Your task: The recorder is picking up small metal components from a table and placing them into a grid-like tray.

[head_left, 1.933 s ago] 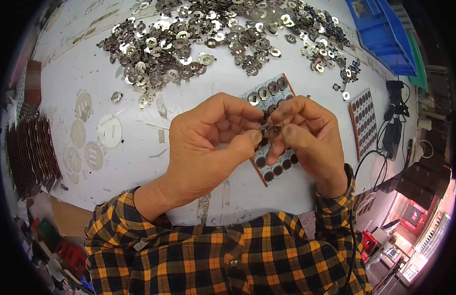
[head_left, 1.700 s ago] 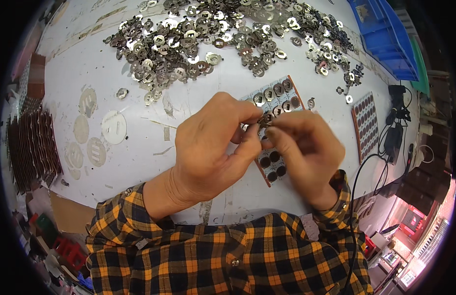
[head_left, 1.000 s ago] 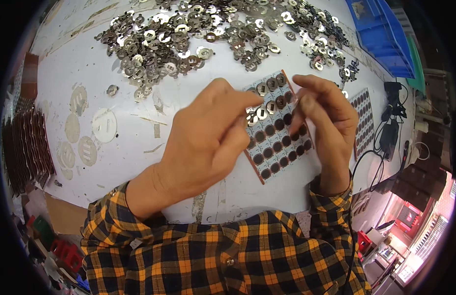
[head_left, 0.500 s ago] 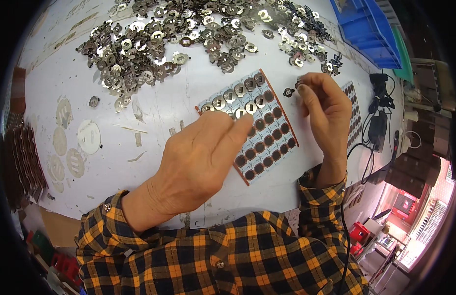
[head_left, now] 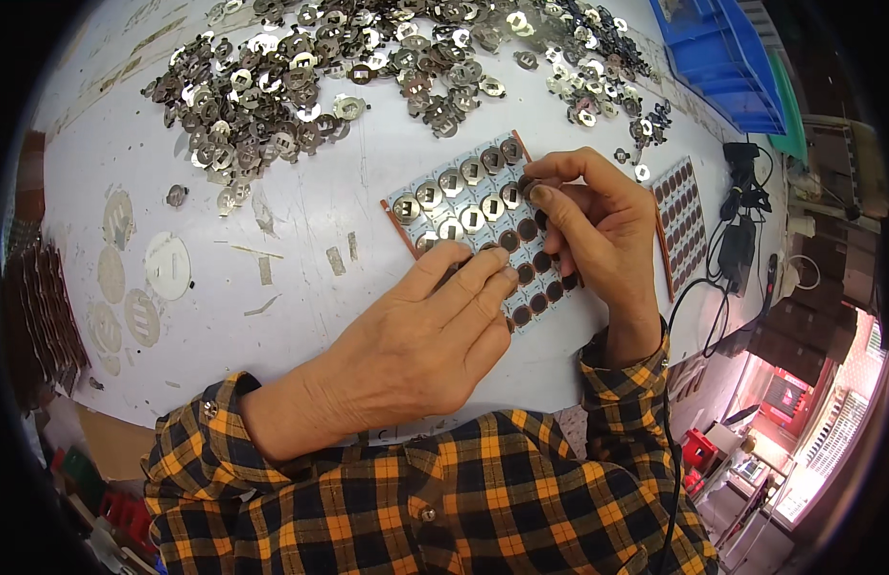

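A light-blue circuit board panel with orange side strips lies at an angle on the table. Shiny round metal battery clips sit on its upper rows; dark round pads show lower down. My left hand rests over the panel's lower left part, fingers stretched out, hiding several pads. At the panel's right edge, my right hand pinches a small metal clip between thumb and forefinger, close above the end of a row. Its other fingers are curled in, and anything beneath them is hidden.
A large heap of loose metal clips spreads along the far side. A second panel lies at the right, beside black cables and an adapter. A blue bin stands far right; brown stacked sheets are at the left edge.
My right hand has moved left to the panel's edge with a clip. My left hand has shifted down and gone from closed fingers to stretched ones. More clips on the panel are uncovered.
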Motion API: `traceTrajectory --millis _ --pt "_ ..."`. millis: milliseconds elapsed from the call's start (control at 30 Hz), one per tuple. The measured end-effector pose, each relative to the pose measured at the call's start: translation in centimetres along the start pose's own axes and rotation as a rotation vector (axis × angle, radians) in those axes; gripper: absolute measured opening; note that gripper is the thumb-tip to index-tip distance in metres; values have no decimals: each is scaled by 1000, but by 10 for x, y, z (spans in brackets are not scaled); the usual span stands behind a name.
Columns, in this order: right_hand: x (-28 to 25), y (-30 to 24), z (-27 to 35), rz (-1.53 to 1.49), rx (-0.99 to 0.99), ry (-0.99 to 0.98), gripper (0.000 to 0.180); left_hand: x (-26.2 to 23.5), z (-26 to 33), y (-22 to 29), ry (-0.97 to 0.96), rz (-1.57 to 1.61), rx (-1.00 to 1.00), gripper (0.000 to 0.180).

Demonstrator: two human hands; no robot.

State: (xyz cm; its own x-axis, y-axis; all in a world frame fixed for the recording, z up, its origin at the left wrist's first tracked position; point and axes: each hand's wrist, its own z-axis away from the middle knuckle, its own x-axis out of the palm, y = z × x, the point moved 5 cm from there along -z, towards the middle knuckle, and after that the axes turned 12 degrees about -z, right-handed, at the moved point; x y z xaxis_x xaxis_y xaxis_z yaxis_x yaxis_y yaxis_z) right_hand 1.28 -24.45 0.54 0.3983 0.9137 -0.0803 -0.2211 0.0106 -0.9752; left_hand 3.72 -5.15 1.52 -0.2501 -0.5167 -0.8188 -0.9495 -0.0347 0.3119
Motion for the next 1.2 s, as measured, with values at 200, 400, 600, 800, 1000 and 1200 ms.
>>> traceTrajectory --millis 200,400,600,800,1000,1200 --pt "0 0 0 -73 -32 71 14 1 1 6 -10 -43 -16 11" --pt "-1 2 -3 61 -127 -24 10 1 1 6 -2 -30 -49 11" --pt "-2 -1 -4 262 -267 -55 10 1 2 7 14 -19 -84 9" --pt "7 -3 -2 323 -267 -27 7 1 2 7 -8 12 -93 8" --pt "15 -13 4 540 -429 -4 6 2 3 6 15 17 -91 10" --pt "8 -8 8 343 -398 67 16 -7 0 -8 152 109 -78 13"
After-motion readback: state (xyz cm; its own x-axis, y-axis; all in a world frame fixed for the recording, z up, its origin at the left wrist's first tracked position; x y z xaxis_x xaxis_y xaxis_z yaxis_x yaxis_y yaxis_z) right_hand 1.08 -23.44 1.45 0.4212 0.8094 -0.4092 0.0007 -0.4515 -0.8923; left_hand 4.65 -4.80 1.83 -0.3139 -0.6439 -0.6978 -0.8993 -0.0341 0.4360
